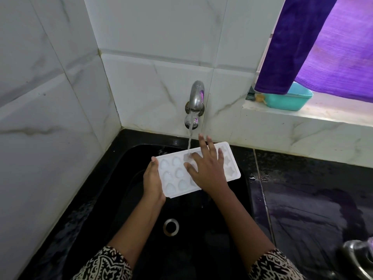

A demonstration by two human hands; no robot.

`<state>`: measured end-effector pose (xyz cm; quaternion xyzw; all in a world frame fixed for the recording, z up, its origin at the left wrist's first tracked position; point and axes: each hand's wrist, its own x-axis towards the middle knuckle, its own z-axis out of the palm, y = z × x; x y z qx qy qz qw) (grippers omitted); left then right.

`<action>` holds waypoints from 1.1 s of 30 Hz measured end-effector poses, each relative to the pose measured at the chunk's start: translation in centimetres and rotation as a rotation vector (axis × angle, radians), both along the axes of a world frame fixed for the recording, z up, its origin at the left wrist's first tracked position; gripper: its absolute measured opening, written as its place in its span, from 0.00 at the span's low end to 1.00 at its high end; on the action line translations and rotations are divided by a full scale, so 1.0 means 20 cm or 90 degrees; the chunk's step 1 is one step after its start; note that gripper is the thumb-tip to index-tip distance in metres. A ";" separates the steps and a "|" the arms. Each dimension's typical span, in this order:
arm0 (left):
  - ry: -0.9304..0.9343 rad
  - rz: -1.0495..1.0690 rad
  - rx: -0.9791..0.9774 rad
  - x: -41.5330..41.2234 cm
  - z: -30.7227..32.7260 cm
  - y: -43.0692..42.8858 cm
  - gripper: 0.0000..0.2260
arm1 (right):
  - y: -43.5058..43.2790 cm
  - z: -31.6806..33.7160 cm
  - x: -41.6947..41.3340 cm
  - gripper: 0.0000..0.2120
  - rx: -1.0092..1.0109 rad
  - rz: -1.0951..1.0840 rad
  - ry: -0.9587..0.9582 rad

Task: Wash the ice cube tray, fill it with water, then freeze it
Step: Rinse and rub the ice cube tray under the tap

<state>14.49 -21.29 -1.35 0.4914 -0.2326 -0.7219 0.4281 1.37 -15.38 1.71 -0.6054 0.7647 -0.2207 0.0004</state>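
White plastic, one ice cube tray (174, 173) sits over the black sink (125, 199) under one tap (196, 98) and its single stream (189, 142). Of two hands, the left hand (153, 182) grips its left end, and the right hand (207, 168) lies flat on its middle, fingers spread.

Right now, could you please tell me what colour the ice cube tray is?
The tray is white; head view.

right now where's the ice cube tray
Head view, centre: the ice cube tray is over the sink under the tap, left hand holding its left end, right hand on top.
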 end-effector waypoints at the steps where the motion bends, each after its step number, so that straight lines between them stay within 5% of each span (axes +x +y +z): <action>1: -0.001 0.000 0.003 0.00 0.00 0.00 0.22 | -0.02 0.00 0.02 0.17 0.005 -0.010 0.018; 18: -0.017 0.028 -0.044 0.01 0.02 0.02 0.19 | -0.02 -0.02 0.01 0.20 -0.001 -0.026 0.041; 22: -0.004 0.046 -0.052 0.01 0.05 0.01 0.20 | -0.02 -0.05 0.08 0.28 0.027 0.024 0.104; 26: -0.010 0.043 -0.049 0.01 0.05 0.01 0.20 | 0.00 -0.05 0.00 0.21 0.000 0.005 0.052; 33: -0.005 0.060 -0.057 0.02 0.06 0.02 0.20 | -0.01 -0.05 -0.01 0.24 0.011 0.038 0.076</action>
